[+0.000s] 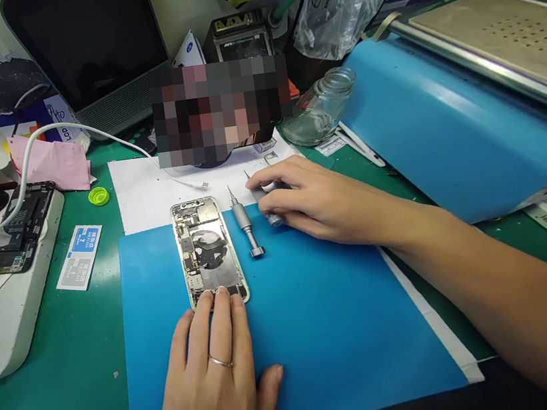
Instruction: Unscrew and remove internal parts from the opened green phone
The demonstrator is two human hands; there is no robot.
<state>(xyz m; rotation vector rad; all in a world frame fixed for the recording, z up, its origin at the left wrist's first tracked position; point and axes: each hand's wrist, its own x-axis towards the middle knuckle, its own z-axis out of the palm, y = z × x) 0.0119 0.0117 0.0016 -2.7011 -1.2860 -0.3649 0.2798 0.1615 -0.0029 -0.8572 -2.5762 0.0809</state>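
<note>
An opened phone (218, 276) lies on the blue mat (330, 332), its circuit board and bare metal back showing. My left hand (215, 374) rests with fingers stretched over the phone's lower end, holding nothing. Right of the phone, a grey precision screwdriver (241, 217) lies with its tip pointing away. My right hand (317, 196) has its fingers curled onto a second screwdriver (274, 219), partly hidden beneath them. Another grey tool is just visible behind those fingers, mostly covered. Beyond them lies a small metal frame (271, 156) on white paper.
A white cable (92, 127) arches over the left side onto the paper (138, 196). A glass jar (316, 112) stands tilted at the back, beside white tweezers (360, 145). Another phone chassis (28, 220) sits at left, near a green cap (98, 196). A machine (483, 36) fills the right.
</note>
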